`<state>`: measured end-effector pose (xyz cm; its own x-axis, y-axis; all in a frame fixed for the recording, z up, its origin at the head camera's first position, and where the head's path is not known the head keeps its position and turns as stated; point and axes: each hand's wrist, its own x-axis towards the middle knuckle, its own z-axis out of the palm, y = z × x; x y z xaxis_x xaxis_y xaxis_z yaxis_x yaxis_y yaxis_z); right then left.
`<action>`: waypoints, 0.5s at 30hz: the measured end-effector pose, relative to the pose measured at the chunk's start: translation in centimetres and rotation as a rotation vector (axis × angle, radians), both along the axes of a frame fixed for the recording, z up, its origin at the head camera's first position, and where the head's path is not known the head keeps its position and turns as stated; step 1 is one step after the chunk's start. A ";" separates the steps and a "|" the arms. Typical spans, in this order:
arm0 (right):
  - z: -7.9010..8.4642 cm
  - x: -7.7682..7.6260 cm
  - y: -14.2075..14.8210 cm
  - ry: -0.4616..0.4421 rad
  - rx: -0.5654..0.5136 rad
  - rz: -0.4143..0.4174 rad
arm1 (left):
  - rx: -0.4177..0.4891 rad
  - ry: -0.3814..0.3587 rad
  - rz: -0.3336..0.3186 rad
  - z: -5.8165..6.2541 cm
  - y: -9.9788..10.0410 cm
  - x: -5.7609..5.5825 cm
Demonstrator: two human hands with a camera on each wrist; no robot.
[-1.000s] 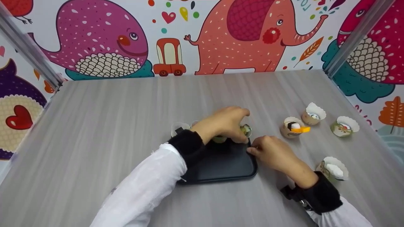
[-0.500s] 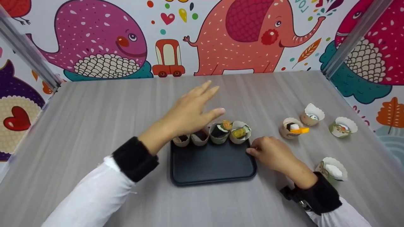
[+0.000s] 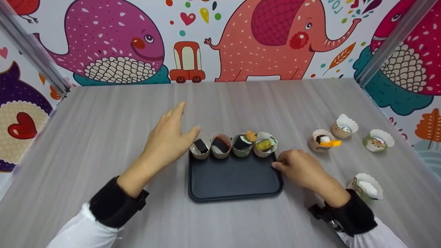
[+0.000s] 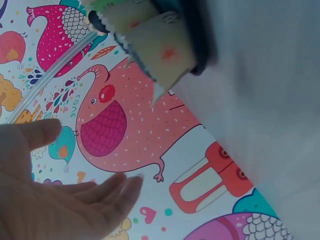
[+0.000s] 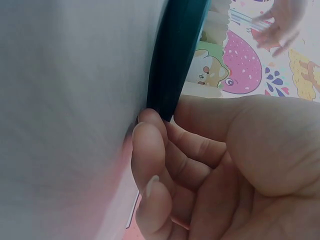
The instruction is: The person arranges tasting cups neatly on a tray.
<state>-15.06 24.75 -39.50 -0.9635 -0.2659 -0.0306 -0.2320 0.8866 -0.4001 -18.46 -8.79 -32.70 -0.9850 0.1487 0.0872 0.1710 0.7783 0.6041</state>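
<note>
A dark rectangular tray lies on the table with a row of several paper cups along its far side. From left to right they hold a dark-wrapped sushi piece, another dark piece, a roll with an orange topping and a yellow-topped piece. My left hand hovers left of the row, thumb and fingers spread, holding nothing. My right hand pinches the tray's right rim between thumb and curled fingers; the right wrist view shows the dark rim in that pinch.
Right of the tray stand a cup with an orange-topped piece, a pale cup, a green-patterned cup and a cup with a white piece. A cartoon-printed wall borders the table's back.
My left hand has drawn back from the cup at the right end of the row, moving left with fingers spread, and the row has come into view. The right hand stays at the rim.
</note>
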 end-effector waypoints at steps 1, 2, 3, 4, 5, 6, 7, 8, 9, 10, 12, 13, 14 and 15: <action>0.0 0.0 0.0 0.003 0.003 0.001 | -0.003 -0.020 0.007 -0.3 -0.3 0.3; 0.1 0.0 0.0 0.006 0.005 0.002 | -0.008 -0.043 0.009 -0.7 -0.6 0.6; 0.1 0.0 0.0 0.009 0.005 0.005 | -0.017 -0.067 0.007 -1.0 -0.9 0.9; 0.1 0.0 0.0 0.009 0.004 0.007 | -0.031 -0.091 0.005 -1.4 -1.1 1.1; 0.1 0.0 0.0 0.010 0.004 0.011 | -0.046 -0.115 0.001 -1.7 -1.3 1.4; 0.1 0.0 0.0 0.009 0.003 0.014 | -0.064 -0.140 -0.001 -2.1 -1.4 1.6; 0.1 0.0 0.0 0.008 0.001 0.014 | -0.085 -0.168 -0.003 -2.4 -1.5 1.8; 0.1 0.0 0.1 0.006 -0.002 0.014 | -0.107 -0.196 -0.006 -2.7 -1.6 2.0; 0.0 0.0 0.1 0.004 -0.005 0.014 | -0.132 -0.223 -0.011 -3.0 -1.7 2.2; 0.0 0.0 0.1 0.003 -0.006 0.015 | -0.156 -0.250 -0.016 -3.3 -1.7 2.4; 0.0 0.0 0.1 0.003 -0.008 0.016 | -0.197 -0.307 -0.031 -3.7 -1.7 2.6; 0.0 0.0 0.1 0.005 -0.009 0.018 | -0.210 -0.333 -0.040 -3.9 -1.7 2.7; 0.0 0.0 0.1 0.006 -0.011 0.021 | -0.215 -0.355 -0.049 -4.0 -1.7 2.7; 0.0 0.0 0.1 0.008 -0.012 0.025 | -0.216 -0.371 -0.055 -4.2 -1.7 2.8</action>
<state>-15.08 24.86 -39.54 -0.9568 -0.2901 -0.0199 -0.2570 0.8757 -0.4088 -15.68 -10.45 -36.87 -0.9339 0.1784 -0.3098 0.0182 0.8892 0.4571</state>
